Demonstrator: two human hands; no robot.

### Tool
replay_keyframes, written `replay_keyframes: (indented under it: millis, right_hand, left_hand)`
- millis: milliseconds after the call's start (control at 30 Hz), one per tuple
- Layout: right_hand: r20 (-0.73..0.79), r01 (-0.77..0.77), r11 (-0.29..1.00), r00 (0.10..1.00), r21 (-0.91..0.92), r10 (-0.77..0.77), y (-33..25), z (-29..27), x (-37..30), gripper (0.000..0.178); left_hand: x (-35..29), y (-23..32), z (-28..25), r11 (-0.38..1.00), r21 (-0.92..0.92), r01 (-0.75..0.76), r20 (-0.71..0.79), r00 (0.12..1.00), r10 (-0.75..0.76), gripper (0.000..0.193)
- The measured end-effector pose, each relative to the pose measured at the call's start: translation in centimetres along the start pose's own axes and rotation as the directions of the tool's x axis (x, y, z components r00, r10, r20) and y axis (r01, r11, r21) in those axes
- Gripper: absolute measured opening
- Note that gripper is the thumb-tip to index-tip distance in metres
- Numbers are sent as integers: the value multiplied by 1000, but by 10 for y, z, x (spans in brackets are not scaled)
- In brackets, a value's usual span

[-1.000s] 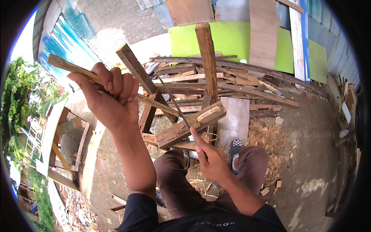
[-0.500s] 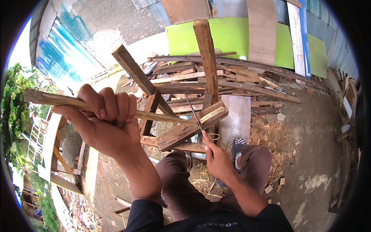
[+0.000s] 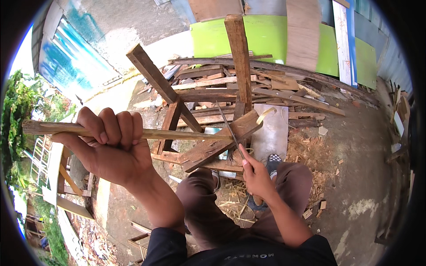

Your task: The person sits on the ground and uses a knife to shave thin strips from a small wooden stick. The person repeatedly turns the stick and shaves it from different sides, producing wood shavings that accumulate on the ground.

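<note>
Biggest in my view is the heap of old timber [image 3: 208, 95] on the ground, and on its near side I have a rough wooden frame [image 3: 239, 57] with two posts standing up. Across the near part of that frame a thick wooden block [image 3: 208, 153] lies at a slant. The stick [image 3: 186, 134] runs roughly level from the left, with its right end at the block, just where the knife crosses. Its left end looks thicker and darker than the slimmer, paler length to the right, so I judge the right-hand stretch well pared down and the left end still to be worked, if it is to be slimmed at all. My left hand [image 3: 113, 153] is closed, palm up, with the fingers curled firmly round the stick near that thick end. My right hand [image 3: 257, 175] is closed on the knife [image 3: 228, 125], one finger laid along it; the blade points up and away across the stick's tip, though I can't tell whether it is biting. A pale curl of wood [image 3: 266, 114] shows at the block's far right end, and thin shavings [image 3: 230, 197] litter the ground below, so a fair amount of cutting looks done; how much more the tip needs, I cannot tell
</note>
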State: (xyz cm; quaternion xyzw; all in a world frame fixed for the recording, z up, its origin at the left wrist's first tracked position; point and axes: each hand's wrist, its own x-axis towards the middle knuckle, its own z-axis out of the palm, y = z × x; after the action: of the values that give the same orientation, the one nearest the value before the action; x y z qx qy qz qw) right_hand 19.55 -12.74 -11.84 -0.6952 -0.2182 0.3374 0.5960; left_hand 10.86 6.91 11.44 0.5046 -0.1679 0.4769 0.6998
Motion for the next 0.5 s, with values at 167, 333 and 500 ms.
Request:
replay_keyframes:
  millis: [167, 333, 500]
  right_hand:
    - [-25, 163, 985, 986, -47, -165, -31, 7, -8, 51]
    - [-16, 607, 792, 793, -68, -609, -60, 29, -22, 51]
    - [-113, 319, 925, 931, -206, -347, -2, 23, -16, 50]
  left_hand:
    - [-3, 0, 11, 1000, 14, 10, 44, 999, -10, 62]
    - [-8, 4, -2, 997, -60, 43, 81, 996, -38, 66]
    - [-15, 5, -3, 995, -87, 48, 111, 993, -39, 65]
